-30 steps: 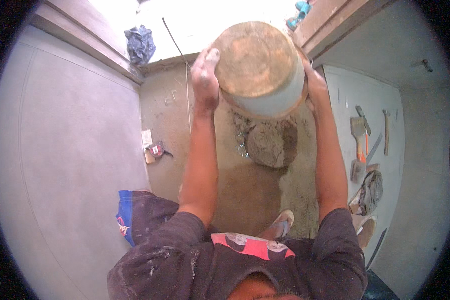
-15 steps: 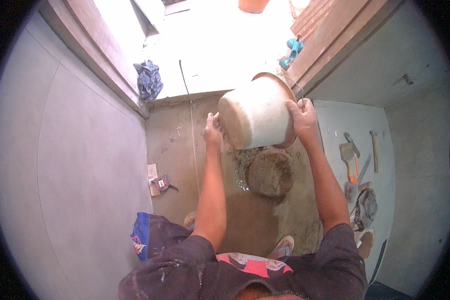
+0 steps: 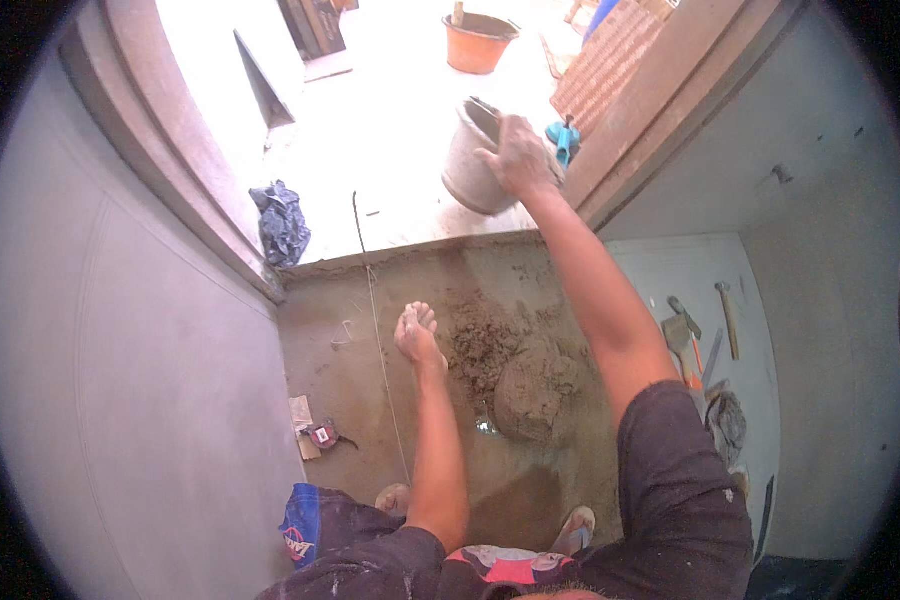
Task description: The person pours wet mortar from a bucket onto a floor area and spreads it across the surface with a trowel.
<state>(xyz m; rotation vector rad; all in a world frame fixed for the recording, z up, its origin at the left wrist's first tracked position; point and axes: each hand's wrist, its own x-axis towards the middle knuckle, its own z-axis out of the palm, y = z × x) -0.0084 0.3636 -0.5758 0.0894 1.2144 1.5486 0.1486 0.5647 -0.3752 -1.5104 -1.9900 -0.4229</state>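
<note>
At the sill of the bright doorway, my right hand (image 3: 522, 160) grips the upper part of a pale, mortar-stained bucket (image 3: 473, 178), my arm stretched far forward. The bucket leans, its opening turned away from me. My left hand (image 3: 417, 332) is over the wet floor, its fingers loosely curled and apart, holding nothing. Just right of that hand lies a heap of grey-brown mortar (image 3: 530, 385), with looser crumbs on its far left side.
A thin string (image 3: 378, 330) runs along the floor. A tape measure (image 3: 322, 434) lies by the left wall. On the right board are a hammer (image 3: 727, 320) and a brush (image 3: 678, 335). Beyond the sill are an orange tub (image 3: 475, 48), a teal tool (image 3: 564, 142) and a black plastic bag (image 3: 281, 222).
My right hand has carried the bucket forward to the sill and turned it more upright. The left hand has let go and dropped back. More mortar lies spread on the heap.
</note>
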